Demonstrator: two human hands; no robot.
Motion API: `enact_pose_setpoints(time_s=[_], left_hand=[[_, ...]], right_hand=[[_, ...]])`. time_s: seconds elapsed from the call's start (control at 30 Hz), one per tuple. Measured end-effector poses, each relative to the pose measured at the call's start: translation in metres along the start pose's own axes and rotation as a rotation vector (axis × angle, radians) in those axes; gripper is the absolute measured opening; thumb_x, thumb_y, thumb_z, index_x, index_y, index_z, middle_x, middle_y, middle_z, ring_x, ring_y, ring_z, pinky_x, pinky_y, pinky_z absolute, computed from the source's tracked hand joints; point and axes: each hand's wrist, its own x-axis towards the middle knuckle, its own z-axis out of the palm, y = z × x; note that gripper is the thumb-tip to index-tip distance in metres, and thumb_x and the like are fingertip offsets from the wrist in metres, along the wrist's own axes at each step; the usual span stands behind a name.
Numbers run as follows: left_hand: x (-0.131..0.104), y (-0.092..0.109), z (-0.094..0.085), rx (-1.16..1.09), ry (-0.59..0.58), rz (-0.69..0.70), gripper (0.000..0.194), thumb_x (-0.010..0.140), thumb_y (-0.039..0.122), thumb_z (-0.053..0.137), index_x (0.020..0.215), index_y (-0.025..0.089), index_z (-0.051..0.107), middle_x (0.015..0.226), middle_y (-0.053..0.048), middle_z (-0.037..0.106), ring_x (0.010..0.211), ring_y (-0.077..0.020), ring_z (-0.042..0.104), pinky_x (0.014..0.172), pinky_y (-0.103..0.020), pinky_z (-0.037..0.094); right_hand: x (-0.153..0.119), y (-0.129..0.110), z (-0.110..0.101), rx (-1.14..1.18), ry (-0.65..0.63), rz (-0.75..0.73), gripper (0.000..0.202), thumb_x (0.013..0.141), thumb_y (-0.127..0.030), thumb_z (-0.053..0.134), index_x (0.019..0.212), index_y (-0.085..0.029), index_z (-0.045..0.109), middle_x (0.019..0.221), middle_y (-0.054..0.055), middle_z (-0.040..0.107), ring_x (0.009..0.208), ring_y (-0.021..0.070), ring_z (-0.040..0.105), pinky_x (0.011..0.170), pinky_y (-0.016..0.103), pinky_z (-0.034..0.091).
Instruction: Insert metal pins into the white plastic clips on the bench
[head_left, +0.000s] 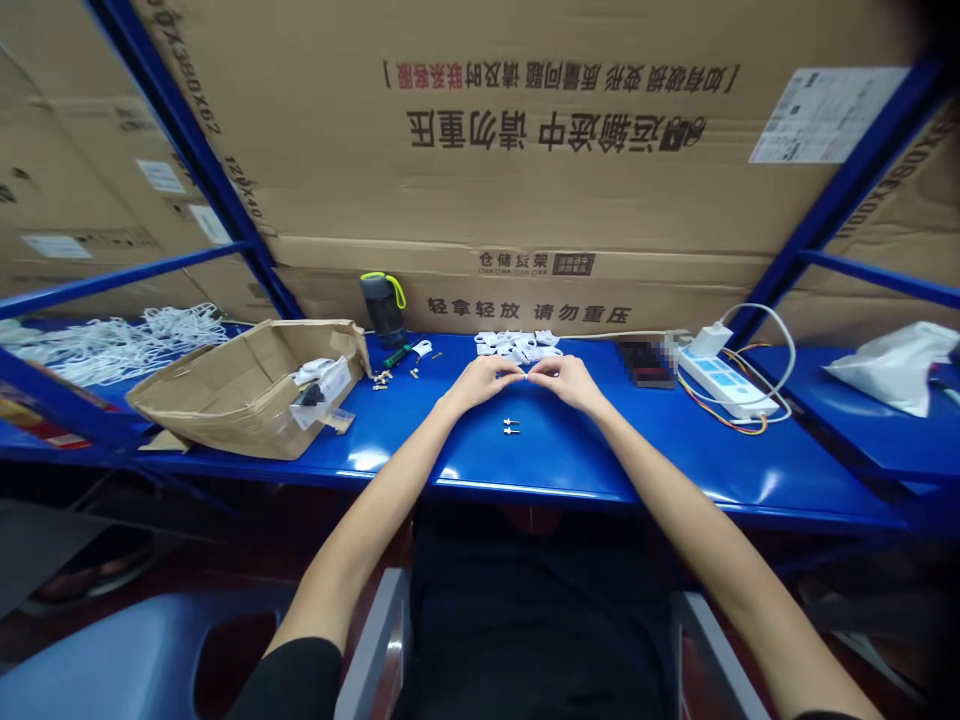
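Observation:
Over the middle of the blue table [555, 460], my left hand [484, 383] and my right hand [568, 382] meet fingertip to fingertip. Both are pinched closed around something tiny, too small to make out. Just behind them lies a pile of white plastic pieces [517, 345]. Two small metal pins [511, 432] rest on the table in front of my hands, one nearer the front edge than the other.
At the left are an open cardboard box [217, 400], small brass-coloured parts [382, 381], a green-handled tool [397, 355] and a dark bottle [384, 308]. To the right stand a dark phone-like object [646, 362] and a white power strip [727, 383] with cables. Cardboard [525, 200] closes the back.

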Motion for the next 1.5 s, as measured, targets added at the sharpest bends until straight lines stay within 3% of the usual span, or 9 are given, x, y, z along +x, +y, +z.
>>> enact_pose_setpoints(time_s=[0.1,0.27,0.47,0.87,1.27,1.5], left_hand=[[-0.003,-0.003,-0.006,0.033,-0.014,-0.075,0.032,0.106,0.045,0.065,0.104,0.023,0.088,0.105,-0.004,0.085,0.099,-0.0239,0.077,0.092,-0.031,0.057],[-0.004,-0.004,-0.01,0.107,0.084,-0.205,0.039,0.11,0.046,0.057,0.104,0.023,0.088,0.107,-0.004,0.085,0.104,-0.0239,0.076,0.093,-0.031,0.053],[-0.003,0.002,-0.009,0.192,0.068,-0.241,0.042,0.111,0.047,0.054,0.099,0.023,0.086,0.105,-0.005,0.084,0.104,-0.0241,0.074,0.086,-0.03,0.049],[-0.003,0.003,-0.006,0.205,0.054,-0.215,0.041,0.112,0.045,0.053,0.101,0.022,0.086,0.102,-0.005,0.083,0.101,-0.0229,0.071,0.081,-0.029,0.046],[-0.003,0.001,-0.005,0.254,0.05,-0.205,0.041,0.113,0.044,0.053,0.098,0.023,0.085,0.099,-0.005,0.082,0.098,-0.0235,0.07,0.077,-0.03,0.043],[-0.002,0.003,-0.006,0.265,0.049,-0.22,0.04,0.113,0.044,0.053,0.102,0.023,0.086,0.102,-0.005,0.083,0.101,-0.0234,0.071,0.079,-0.03,0.045]], right_hand=[[-0.001,0.0,0.003,-0.064,-0.077,0.003,0.016,0.088,-0.038,0.081,0.083,-0.024,0.087,0.085,0.005,0.083,0.08,0.0245,0.073,0.079,0.036,0.055],[-0.005,-0.008,0.013,-0.158,-0.247,-0.032,0.013,0.09,-0.032,0.081,0.09,-0.02,0.087,0.09,0.005,0.081,0.078,0.019,0.065,0.079,0.033,0.049],[-0.01,-0.022,0.02,-0.185,-0.415,-0.085,0.01,0.091,-0.026,0.079,0.092,-0.02,0.087,0.097,0.006,0.075,0.081,0.0176,0.061,0.077,0.031,0.046],[-0.014,-0.023,0.019,-0.138,-0.499,-0.105,0.01,0.091,-0.028,0.079,0.092,-0.02,0.085,0.099,0.006,0.072,0.084,0.0178,0.063,0.08,0.031,0.048],[-0.013,-0.021,0.018,-0.126,-0.503,-0.101,0.015,0.091,-0.03,0.078,0.098,-0.018,0.083,0.099,0.006,0.071,0.084,0.0184,0.064,0.08,0.032,0.049],[-0.013,-0.024,0.007,-0.001,-0.571,-0.123,0.027,0.09,-0.048,0.081,0.097,-0.022,0.082,0.1,0.005,0.072,0.086,0.019,0.063,0.08,0.031,0.05]])
